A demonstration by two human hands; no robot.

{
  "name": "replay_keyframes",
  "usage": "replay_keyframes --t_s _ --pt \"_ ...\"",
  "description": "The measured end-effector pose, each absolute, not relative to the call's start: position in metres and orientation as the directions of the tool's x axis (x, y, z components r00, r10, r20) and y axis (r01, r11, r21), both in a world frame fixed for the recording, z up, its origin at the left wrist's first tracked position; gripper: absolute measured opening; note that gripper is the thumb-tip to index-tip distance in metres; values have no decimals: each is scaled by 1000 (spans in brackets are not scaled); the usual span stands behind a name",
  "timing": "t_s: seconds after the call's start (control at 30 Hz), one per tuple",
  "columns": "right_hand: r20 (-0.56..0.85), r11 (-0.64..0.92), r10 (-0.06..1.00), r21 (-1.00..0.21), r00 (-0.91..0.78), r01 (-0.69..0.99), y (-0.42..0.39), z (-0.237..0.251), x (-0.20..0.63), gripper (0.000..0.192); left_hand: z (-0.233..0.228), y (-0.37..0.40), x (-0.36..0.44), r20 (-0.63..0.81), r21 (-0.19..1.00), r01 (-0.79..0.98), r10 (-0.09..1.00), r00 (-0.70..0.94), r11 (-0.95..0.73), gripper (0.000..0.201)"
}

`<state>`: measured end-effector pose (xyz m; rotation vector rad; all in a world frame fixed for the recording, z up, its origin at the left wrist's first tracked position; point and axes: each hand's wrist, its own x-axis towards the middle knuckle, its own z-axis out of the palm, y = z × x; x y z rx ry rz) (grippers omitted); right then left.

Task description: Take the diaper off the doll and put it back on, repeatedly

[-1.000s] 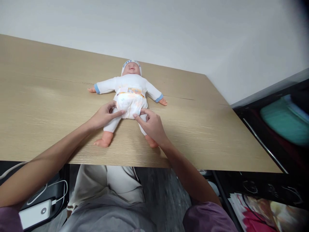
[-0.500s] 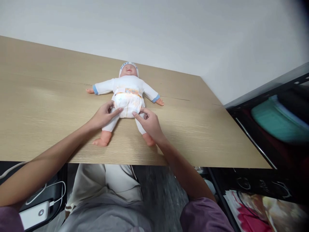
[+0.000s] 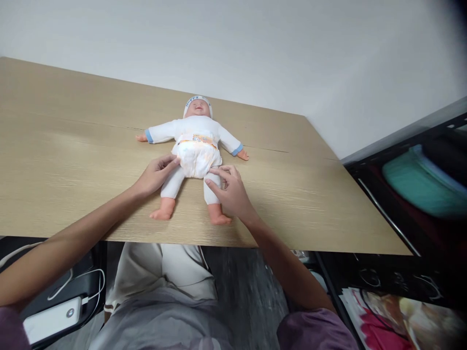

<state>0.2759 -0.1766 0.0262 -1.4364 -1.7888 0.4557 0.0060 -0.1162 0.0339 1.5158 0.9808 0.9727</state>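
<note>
A baby doll [image 3: 195,125] in a white outfit with blue cuffs lies face up, its arms spread and its feet toward me. Around its hips sits a white diaper [image 3: 197,158] with an orange patterned waistband. My left hand [image 3: 156,174] has thumb and fingertips pinched at the diaper's left leg edge. Beside the other leg opening is my right hand [image 3: 231,192], thumb and index finger apart. Its index fingertip touches the diaper's lower edge, while the thumb rests near the doll's white-clad thigh [image 3: 210,188].
The doll lies on a wooden table [image 3: 91,194] that meets a white wall [image 3: 233,48]. To the right stands a dark rack holding a teal item [image 3: 423,180]. A white power bank [image 3: 53,318] with a cable lies below the table at the left.
My right hand's thumb has come off the diaper front and its fingers have loosened. My left thumb has slid outward to the diaper's edge. The doll's legs have shifted slightly.
</note>
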Motion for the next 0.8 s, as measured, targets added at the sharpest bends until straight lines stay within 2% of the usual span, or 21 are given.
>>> replay_keyframes --t_s 0.13,0.23,0.33,0.4,0.47,0.57,0.63,0.8 --pt "356 336 930 -711 -96 618 -184 34 295 36 39 -121 -8 138 944 244 936 323 -223 49" --pt "411 320 912 -694 -10 646 -162 35 312 37 37 -106 -10 221 900 330 951 218 -285 46" --pt "535 299 840 -596 91 745 -113 28 326 39 29 -70 -7 408 753 531 909 85 -388 43" --pt "579 263 810 -500 93 825 -76 18 333 47 22 -41 -5 499 626 656 863 77 -421 49" --pt "555 220 829 -432 65 875 -46 6 338 60 15 -16 -6 510 556 708 851 122 -435 60" --pt "490 191 871 -409 38 892 -23 -13 346 75 5 8 -15 483 532 728 861 159 -433 73" --pt "487 191 873 -419 41 888 -19 -22 350 77 1 16 -22 473 517 749 868 153 -414 74" --pt "498 208 866 -436 41 875 -20 -23 344 69 4 21 -18 436 467 813 890 132 -348 62"
